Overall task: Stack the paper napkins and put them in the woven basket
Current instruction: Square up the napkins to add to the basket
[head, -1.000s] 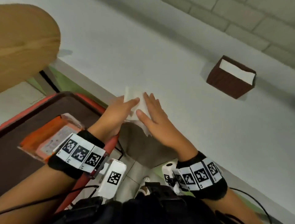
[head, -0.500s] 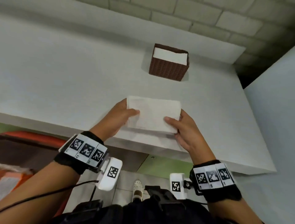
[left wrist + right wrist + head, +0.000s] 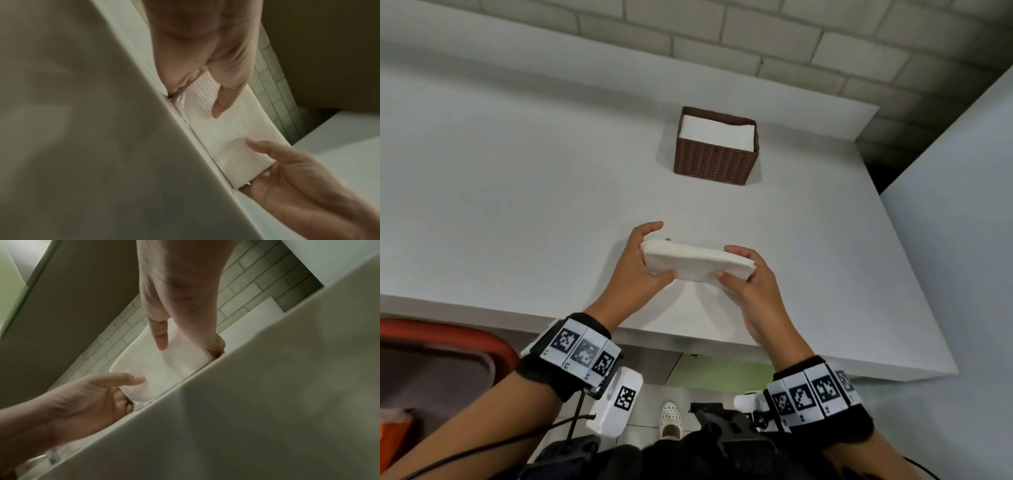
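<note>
A stack of white embossed paper napkins (image 3: 697, 262) stands on its long edge on the white table (image 3: 517, 205), tipped up between both hands. My left hand (image 3: 643, 255) grips its left end, thumb on the near face and fingers behind. My right hand (image 3: 743, 270) grips the right end the same way. The wrist views show the napkin stack (image 3: 230, 129) (image 3: 156, 366) pinched at both ends, its lower edge against the table. The brown woven basket (image 3: 717, 161) sits farther back, apart from the hands, with white napkins (image 3: 715, 132) lying in it.
A tiled wall (image 3: 722, 31) runs behind the table. A pale panel (image 3: 955, 240) rises at the right side. A red-rimmed brown tray (image 3: 441, 353) lies low at the left, below the table's front edge (image 3: 688, 346). My shoe (image 3: 670, 416) shows on the floor.
The napkin stack went from lying flat under my hands near the front edge to standing on its edge, held at both ends, a little farther onto the table. My head view swung round to face the basket.
</note>
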`<state>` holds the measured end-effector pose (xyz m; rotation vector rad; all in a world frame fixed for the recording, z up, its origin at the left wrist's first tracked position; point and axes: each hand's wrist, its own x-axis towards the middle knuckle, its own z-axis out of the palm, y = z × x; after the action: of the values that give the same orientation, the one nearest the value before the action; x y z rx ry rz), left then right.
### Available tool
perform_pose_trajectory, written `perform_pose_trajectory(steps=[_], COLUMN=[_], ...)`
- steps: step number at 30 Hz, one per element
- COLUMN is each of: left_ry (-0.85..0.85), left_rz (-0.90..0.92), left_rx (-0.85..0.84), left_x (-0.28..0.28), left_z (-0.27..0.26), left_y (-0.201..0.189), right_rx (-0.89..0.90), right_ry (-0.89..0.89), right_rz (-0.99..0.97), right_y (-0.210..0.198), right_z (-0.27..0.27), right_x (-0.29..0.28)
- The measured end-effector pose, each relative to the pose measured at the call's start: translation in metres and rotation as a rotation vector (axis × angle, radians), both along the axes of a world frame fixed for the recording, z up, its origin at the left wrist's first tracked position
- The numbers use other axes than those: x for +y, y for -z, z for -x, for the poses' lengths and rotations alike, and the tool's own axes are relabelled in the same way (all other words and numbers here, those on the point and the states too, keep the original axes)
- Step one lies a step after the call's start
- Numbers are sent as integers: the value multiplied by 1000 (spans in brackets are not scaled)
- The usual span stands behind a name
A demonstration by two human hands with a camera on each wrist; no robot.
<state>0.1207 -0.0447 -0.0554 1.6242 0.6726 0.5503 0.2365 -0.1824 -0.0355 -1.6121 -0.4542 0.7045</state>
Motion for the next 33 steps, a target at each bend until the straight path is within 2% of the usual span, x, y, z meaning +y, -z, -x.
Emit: perform_pose_trajectory(steps=[4,7,10,12,14,16,20,22,25,28,31,33], left_ry=[29,82,179,167,108,70,5,-24,-31,18,15,-1], left_rz=[-96,-66,239,437,531,471,213,112,-43,-57,-152,-247], left_rx=[62,156,245,271,258,223,127,62,64,116,177,225], left_x=[4,13,29,38,47,57,80,93,115,130,136,126], left_z=[-7,-10,-21,-32,-43,-58,-99,-123,-155,-175,-171,-147], left_y=[-12,-32,-49,-56,-62,-68,-88,-93,-98,-98,-94,-94], right_rx=[-111,-26,147,290,331,244,-134,-239,-285,-209,-206,-295], right_ry=[-51,-22,-38,-76,-102,-122,-64,-4,59,81,101,58], right_rz=[109,115,207,251,241,220,145,74,-18,-58,24,117], right_y=[-12,-26,-35,-40,-48,-59,-77,-80,-79,-73,-65,-63], right_z=[-6,-21,-42,-53,-68,-83,-119,-140,-171,-191,-202,-205], right_x=[5,6,14,20,27,37,74,96,126,151,168,173])
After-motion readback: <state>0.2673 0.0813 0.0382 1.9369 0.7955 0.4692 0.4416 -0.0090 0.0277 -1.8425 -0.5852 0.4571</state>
